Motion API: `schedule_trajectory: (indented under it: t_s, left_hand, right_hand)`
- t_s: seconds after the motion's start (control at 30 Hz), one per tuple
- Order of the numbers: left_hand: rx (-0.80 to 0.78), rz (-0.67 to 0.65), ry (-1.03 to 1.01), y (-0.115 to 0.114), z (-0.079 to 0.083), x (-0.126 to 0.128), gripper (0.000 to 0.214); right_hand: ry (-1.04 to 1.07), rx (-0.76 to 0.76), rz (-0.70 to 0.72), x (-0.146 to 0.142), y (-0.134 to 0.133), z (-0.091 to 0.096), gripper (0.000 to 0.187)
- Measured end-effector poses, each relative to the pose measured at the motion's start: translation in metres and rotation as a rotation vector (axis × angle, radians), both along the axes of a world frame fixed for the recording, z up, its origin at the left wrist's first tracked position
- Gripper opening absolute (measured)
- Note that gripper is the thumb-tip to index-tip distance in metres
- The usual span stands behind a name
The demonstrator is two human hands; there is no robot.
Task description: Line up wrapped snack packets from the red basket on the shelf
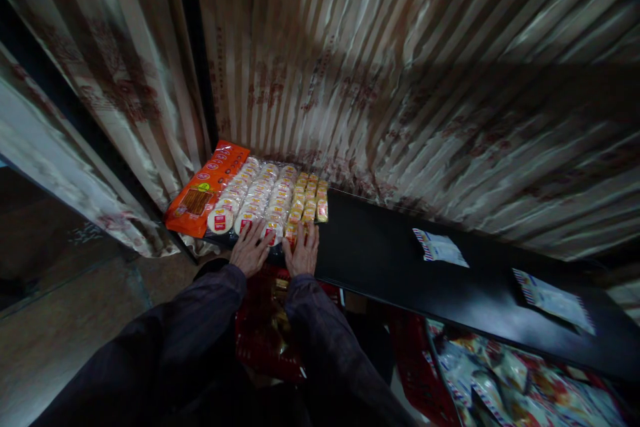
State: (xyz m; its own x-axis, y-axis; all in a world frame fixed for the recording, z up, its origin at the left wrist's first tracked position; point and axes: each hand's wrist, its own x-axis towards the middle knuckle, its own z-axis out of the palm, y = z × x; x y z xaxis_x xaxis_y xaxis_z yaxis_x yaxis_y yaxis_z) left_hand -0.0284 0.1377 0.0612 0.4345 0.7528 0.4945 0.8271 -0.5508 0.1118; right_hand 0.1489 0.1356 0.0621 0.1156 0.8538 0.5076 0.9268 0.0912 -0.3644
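My left hand (250, 248) lies with fingers spread over the front ends of the rows of round, white wrapped snacks (256, 195), which have red labels. Close beside it, my right hand (303, 250) has its fingers stretched out over the front of the small yellow wrapped snacks (306, 195). Both hands touch or nearly touch the packs; the exact contact is hard to make out. At the left end of the rows leans an orange snack bag (207, 188) with a picture of brown sticks on it.
The rows stand on a long black shelf (370, 247). Two white packets (440, 248) with striped edges lie farther right. Below are a red basket (265, 333) with gold-wrapped items and another red basket (423, 367) near many packets. Pleated curtains (320, 67) hang behind; a dark post (197, 40) stands left.
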Motion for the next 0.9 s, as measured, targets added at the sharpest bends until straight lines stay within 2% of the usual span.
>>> schedule_trajectory:
  t_s: [0.17,0.47,0.7,0.8,0.9]
  left_hand:
    - [0.007,-0.008,-0.022,0.0002,-0.0003,-0.0011,0.052]
    - [0.031,-0.008,-0.035,0.0012,-0.0029,0.0003,0.054]
    - [0.036,-0.023,-0.026,0.0012,-0.0037,-0.0011,0.051]
    - [0.031,-0.023,-0.02,0.001,-0.0036,-0.0011,0.05]
    - [0.029,-0.024,-0.017,0.0008,-0.0029,-0.0011,0.05]
  right_hand:
    - [0.14,0.053,-0.046,0.0005,0.0009,-0.0006,0.064]
    - [0.149,-0.092,-0.111,-0.003,0.0039,0.0002,0.06]
    - [0.25,-0.014,-0.126,0.0025,0.0017,-0.0005,0.063]
    - [0.306,-0.028,-0.139,0.0049,0.004,-0.0035,0.059]
    - [0.315,-0.041,-0.095,0.006,0.0079,-0.006,0.059]
